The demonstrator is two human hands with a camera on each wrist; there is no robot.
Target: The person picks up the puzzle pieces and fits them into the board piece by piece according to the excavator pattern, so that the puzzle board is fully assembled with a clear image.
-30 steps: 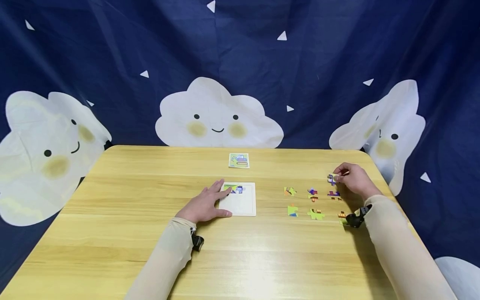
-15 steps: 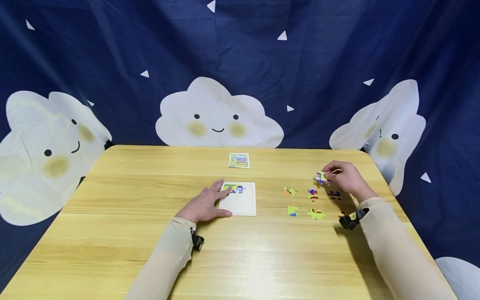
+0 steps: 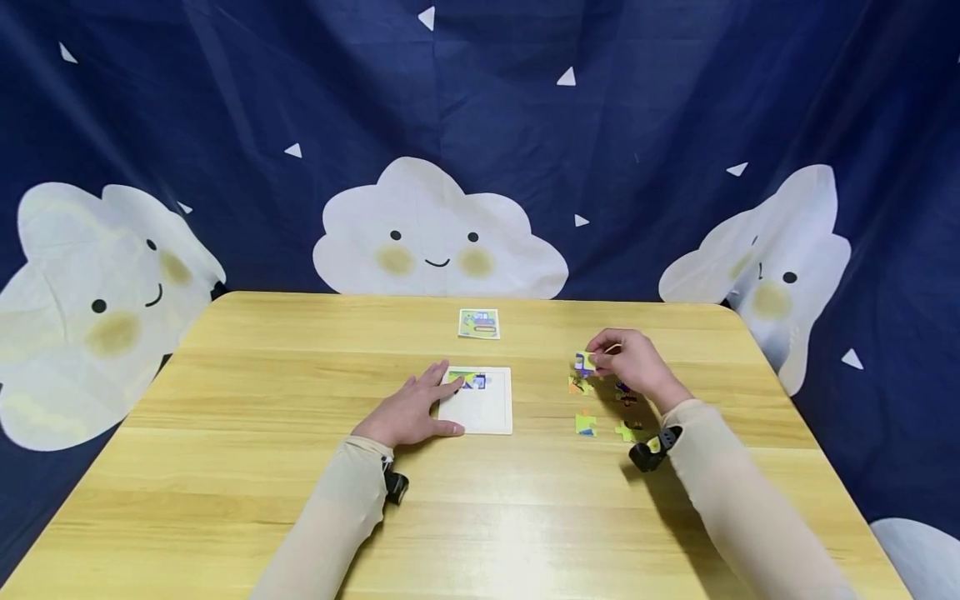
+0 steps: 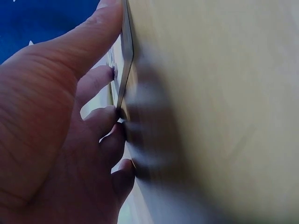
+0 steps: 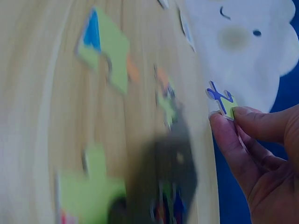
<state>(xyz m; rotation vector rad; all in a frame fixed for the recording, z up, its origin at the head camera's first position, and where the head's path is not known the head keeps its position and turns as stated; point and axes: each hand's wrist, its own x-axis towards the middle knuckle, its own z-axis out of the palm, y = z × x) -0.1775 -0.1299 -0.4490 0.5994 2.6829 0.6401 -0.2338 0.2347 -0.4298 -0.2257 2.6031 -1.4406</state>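
Observation:
In the head view my right hand is over the loose pieces at the right, pinching a yellow-green and blue-purple jigsaw piece. The right wrist view shows that same jigsaw piece between thumb and fingertips, raised off the table. My left hand lies with spread fingers at the left side of a white puzzle tray; its index fingertip touches the fitted pieces along the tray's top left. From the left wrist, the thumb and fingertips show against the tray's edge.
Under and near the right hand lie several loose jigsaw pieces, among them a green one with a blue corner and a green one with an orange tab. A small picture card lies beyond the tray, toward the table's far edge.
My right hand has lifted the jigsaw piece from the far right and carried it leftward, across the other loose pieces. The left hand stays in place on the tray.

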